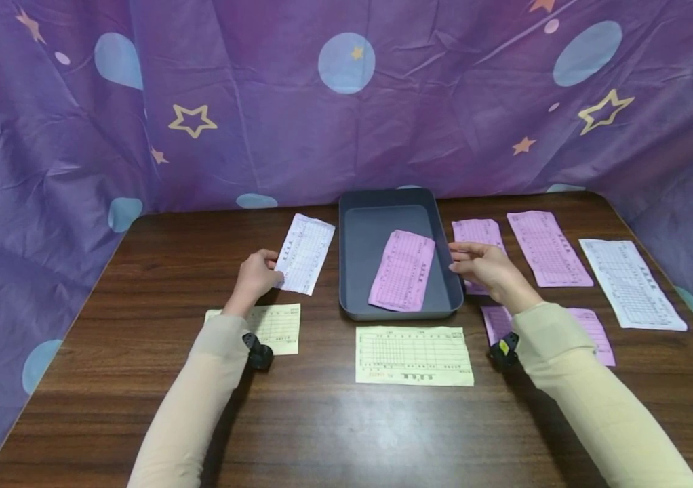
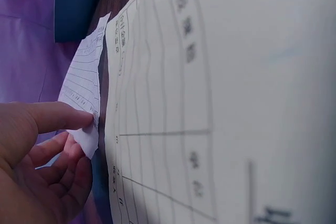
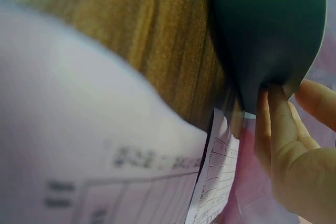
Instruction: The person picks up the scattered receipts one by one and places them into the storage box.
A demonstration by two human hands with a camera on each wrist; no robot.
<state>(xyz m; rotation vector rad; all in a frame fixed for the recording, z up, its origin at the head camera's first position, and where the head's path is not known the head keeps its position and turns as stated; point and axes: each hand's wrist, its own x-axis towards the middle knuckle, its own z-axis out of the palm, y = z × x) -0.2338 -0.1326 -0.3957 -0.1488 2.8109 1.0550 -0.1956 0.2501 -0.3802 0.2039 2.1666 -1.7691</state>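
Observation:
In the head view my left hand [image 1: 255, 278] pinches the near left corner of a white printed slip [image 1: 308, 254], left of a dark grey tray [image 1: 361, 237]. The left wrist view shows the thumb of that hand [image 2: 37, 145] on top of the slip [image 2: 86, 72], fingers curled below its edge. My right hand [image 1: 493, 271] is at the tray's right side. Seen from the right wrist, its extended fingers [image 3: 281, 119] touch the tray's outer wall [image 3: 268, 30], with the thumb near the rim. A pink slip [image 1: 404, 271] lies inside the tray.
Two yellow slips [image 1: 413, 356] lie nearer me, one partly under my left wrist. On the right are several pink slips [image 1: 548, 247], some partly covered by my right hand and wrist, and a white slip [image 1: 630, 285]. A purple curtain [image 1: 285, 102] hangs behind the wooden table [image 1: 352, 440].

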